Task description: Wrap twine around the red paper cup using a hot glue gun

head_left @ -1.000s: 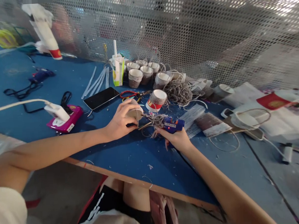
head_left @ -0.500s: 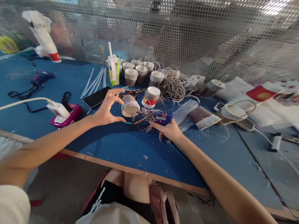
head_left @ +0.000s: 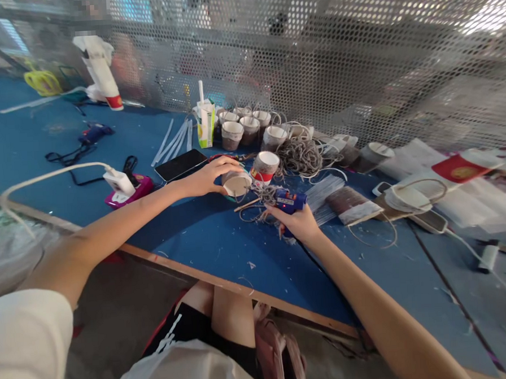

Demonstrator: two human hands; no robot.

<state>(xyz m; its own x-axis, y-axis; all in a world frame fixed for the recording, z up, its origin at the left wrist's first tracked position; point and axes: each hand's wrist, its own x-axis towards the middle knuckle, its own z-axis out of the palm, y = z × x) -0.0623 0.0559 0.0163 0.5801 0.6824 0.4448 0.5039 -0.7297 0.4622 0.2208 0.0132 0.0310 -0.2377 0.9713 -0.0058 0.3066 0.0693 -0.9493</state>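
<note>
My left hand (head_left: pixel 214 175) is round a small paper cup (head_left: pixel 237 184) that lies tipped on its side, its open mouth facing me. The fingers reach over the cup's top and the thumb sits at its left edge. In my right hand (head_left: pixel 297 220) is a blue hot glue gun (head_left: pixel 291 200) with a small red light, its nozzle towards the cup. Loose grey cord (head_left: pixel 267 195) lies by the nozzle and partly hides it. Just behind stands a second cup (head_left: pixel 265 167) with a red band.
Several cord-wrapped cups (head_left: pixel 248 127), a drink carton (head_left: pixel 206 124) and a heap of cord (head_left: pixel 301 156) stand along the mesh screen. A phone (head_left: pixel 181 165), glue sticks (head_left: pixel 176 141) and a pink power strip (head_left: pixel 130 191) lie to the left. The glue gun's cable trails over the table edge.
My left hand, spread apart beside the tipped cup before, has closed round it. My right hand keeps hold of the glue gun. The whole view has shifted slightly.
</note>
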